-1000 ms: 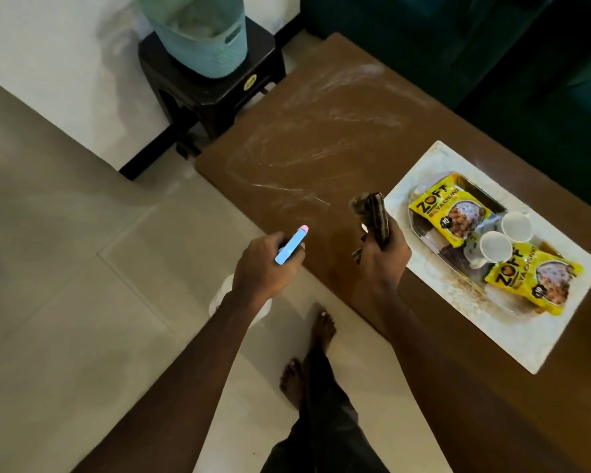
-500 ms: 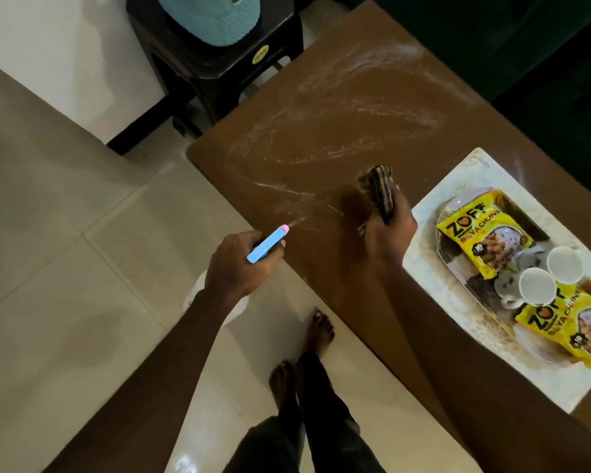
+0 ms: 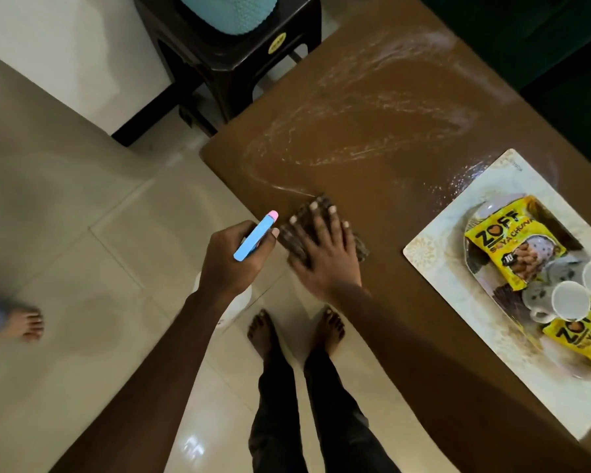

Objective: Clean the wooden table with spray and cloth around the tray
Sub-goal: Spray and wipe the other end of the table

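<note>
The brown wooden table (image 3: 382, 107) carries white curved spray streaks across its left half. My right hand (image 3: 325, 254) lies flat, fingers spread, pressing a dark checked cloth (image 3: 362, 249) onto the table near its front left edge. My left hand (image 3: 234, 259) hovers just left of it, over the floor, wrapped around a spray bottle with a blue and pink nozzle (image 3: 256, 236); the bottle's white body shows below the wrist. The white tray (image 3: 434, 247) sits at the right with two yellow snack packets and white cups on it.
A dark stool (image 3: 239, 52) with a teal basket (image 3: 227, 11) stands beyond the table's left corner. My bare feet (image 3: 294, 332) are on the tiled floor by the table edge. Another person's foot (image 3: 23, 324) is at the far left. A dark green sofa borders the table's far side.
My right hand has come down from holding the bunched cloth upright to pressing it flat on the table, nearer the front left edge. The left hand with the spray bottle stays beside it.
</note>
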